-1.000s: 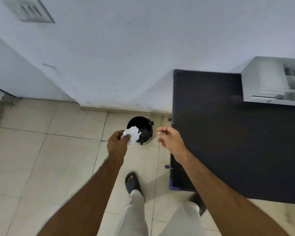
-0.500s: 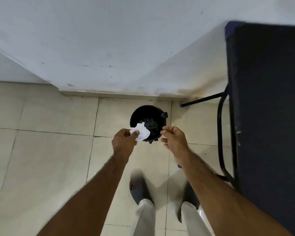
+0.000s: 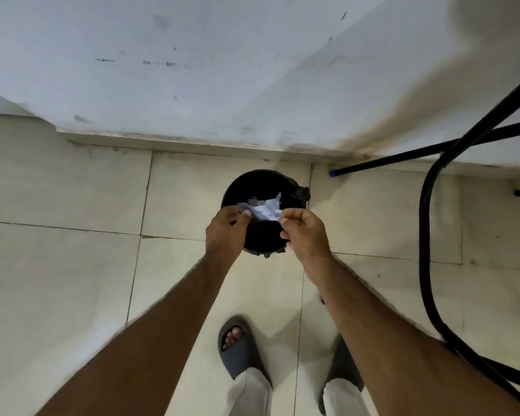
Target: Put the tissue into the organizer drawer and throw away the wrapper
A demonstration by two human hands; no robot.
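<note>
A crumpled white wrapper [image 3: 264,209] is held above the open mouth of a black bin [image 3: 263,187], which is lined with a black bag and stands on the tiled floor [image 3: 72,265] near the wall [image 3: 222,70] at twelve o'clock. The wrapper is pinched at its nine o'clock end by the fingertips of the left hand [image 3: 226,229], and its three o'clock end is pinched by the thumb and forefinger of the right hand [image 3: 305,232]. Both hands are closed on it, so that it is stretched between them over the bin. The bin's near rim is partly hidden by the hands. At six o'clock, two feet in dark slides [image 3: 237,346] and pale trouser legs [image 3: 249,391] are seen. A black tubular frame [image 3: 425,235] is seen at three o'clock.
</note>
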